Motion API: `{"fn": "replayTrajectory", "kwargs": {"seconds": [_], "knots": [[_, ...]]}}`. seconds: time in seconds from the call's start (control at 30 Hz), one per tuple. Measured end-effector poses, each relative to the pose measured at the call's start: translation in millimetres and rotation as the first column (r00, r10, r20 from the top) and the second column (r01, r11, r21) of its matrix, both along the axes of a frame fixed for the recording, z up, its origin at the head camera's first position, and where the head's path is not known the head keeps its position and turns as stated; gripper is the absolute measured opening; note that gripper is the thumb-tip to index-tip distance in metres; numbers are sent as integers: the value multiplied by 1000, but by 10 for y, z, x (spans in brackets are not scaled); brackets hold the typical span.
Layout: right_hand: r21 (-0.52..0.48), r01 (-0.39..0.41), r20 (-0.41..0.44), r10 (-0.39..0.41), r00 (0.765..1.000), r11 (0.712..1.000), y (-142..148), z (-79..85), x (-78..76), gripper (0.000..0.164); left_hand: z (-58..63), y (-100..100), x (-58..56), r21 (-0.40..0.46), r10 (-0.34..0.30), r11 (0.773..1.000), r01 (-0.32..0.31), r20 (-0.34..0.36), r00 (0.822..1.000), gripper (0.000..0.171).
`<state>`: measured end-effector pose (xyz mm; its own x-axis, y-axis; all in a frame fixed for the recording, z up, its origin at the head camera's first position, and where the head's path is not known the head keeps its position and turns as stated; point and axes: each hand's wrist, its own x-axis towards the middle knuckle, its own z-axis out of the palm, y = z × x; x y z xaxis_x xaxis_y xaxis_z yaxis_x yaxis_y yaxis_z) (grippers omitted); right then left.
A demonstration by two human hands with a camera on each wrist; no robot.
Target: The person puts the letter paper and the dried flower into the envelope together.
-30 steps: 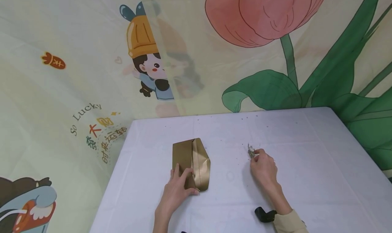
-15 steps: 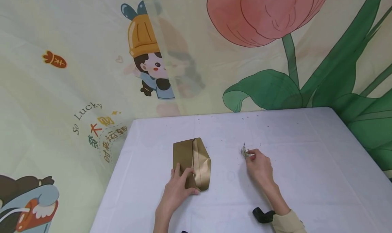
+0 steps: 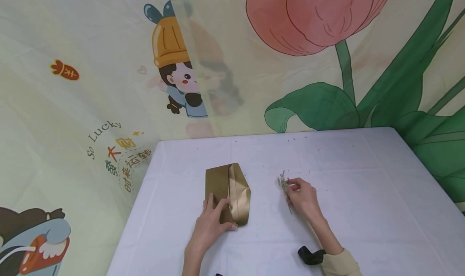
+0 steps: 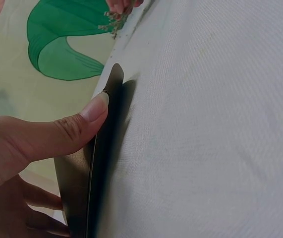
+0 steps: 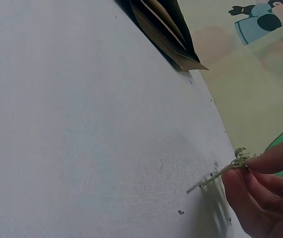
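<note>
A gold envelope [image 3: 218, 183] lies on the white table with its flap unfolded to the right. My left hand [image 3: 208, 227] holds it at the near end, the thumb at the edge and the fingers spread on the body. In the left wrist view the thumb [image 4: 77, 126] presses the envelope's edge. To the right, my right hand [image 3: 304, 197] pinches a small sprig of dried flowers [image 3: 282, 182] between thumb and fingertips, above the table. In the right wrist view the sprig's thin stem [image 5: 213, 179] points away from the fingers.
A black curved object [image 3: 310, 256] shows beside the right sleeve [image 3: 341, 263]. Small dark crumbs [image 5: 181, 212] are scattered over the white tablecloth [image 3: 269, 243]. Behind the table hangs a printed cloth [image 3: 232, 66] with a tulip and cartoon figures.
My right hand has moved left with the sprig, toward the envelope, and the stem has come into sight below the fingers. The left hand and the envelope have stayed put.
</note>
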<state>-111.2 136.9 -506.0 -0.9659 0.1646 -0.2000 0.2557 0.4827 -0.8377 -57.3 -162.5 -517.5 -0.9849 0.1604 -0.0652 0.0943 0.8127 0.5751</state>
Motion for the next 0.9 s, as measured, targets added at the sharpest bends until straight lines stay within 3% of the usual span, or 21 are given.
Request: {"fn": "replayTrajectory", "kwargs": {"seconds": [0.9], "knots": [[-172, -45, 30, 50, 998, 984, -243, -33, -23, 27, -5, 5, 4, -8, 10, 1000, -10, -3, 1000, 63]]}}
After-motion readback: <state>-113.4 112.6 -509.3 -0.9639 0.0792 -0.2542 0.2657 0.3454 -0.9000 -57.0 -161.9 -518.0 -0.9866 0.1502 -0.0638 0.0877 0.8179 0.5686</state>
